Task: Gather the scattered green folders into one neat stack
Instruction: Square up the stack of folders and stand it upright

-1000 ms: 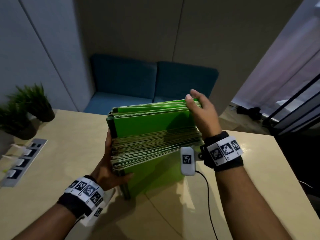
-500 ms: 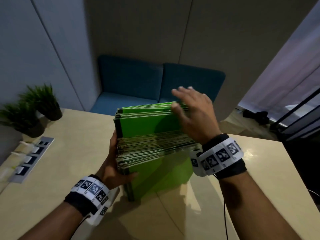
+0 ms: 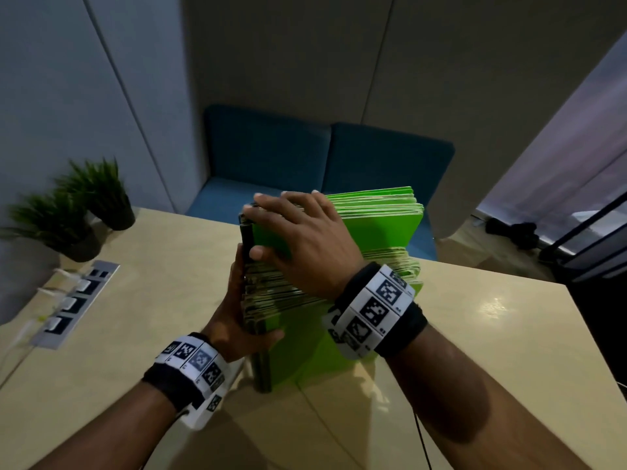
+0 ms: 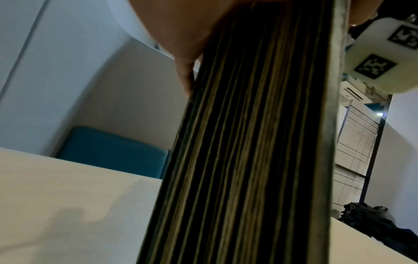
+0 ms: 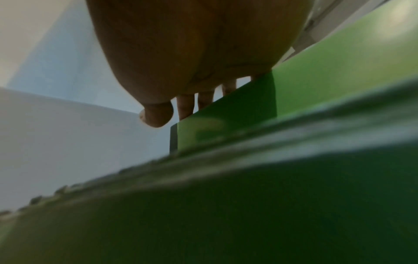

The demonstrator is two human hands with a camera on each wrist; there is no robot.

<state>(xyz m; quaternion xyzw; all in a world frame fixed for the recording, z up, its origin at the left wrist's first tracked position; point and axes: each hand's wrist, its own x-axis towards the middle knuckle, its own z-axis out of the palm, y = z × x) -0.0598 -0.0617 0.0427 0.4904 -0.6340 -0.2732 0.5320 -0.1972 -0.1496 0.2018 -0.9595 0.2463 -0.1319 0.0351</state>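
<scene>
A thick stack of green folders (image 3: 383,225) stands on edge on the pale wooden table (image 3: 135,351), its back part taller than its front part. My left hand (image 3: 234,320) grips the stack's left side, thumb across the front cover. The left wrist view shows the dark folder edges (image 4: 248,160) running up past my fingers (image 4: 185,78). My right hand (image 3: 288,232) lies over the stack's top left corner with spread, fairly straight fingers. In the right wrist view those fingers (image 5: 185,105) reach down past a green cover (image 5: 339,71), and the thumb (image 5: 157,116) hangs free.
Two potted plants (image 3: 98,195) stand at the table's far left beside a recessed socket strip (image 3: 74,300) with plugs in it. A blue sofa (image 3: 288,157) sits behind the table. A dark bundle (image 3: 512,228) lies on the floor at the right.
My right hand has slid from the stack's top right corner across the top edge to its left corner. The left hand has kept its grip, and the stack is still upright.
</scene>
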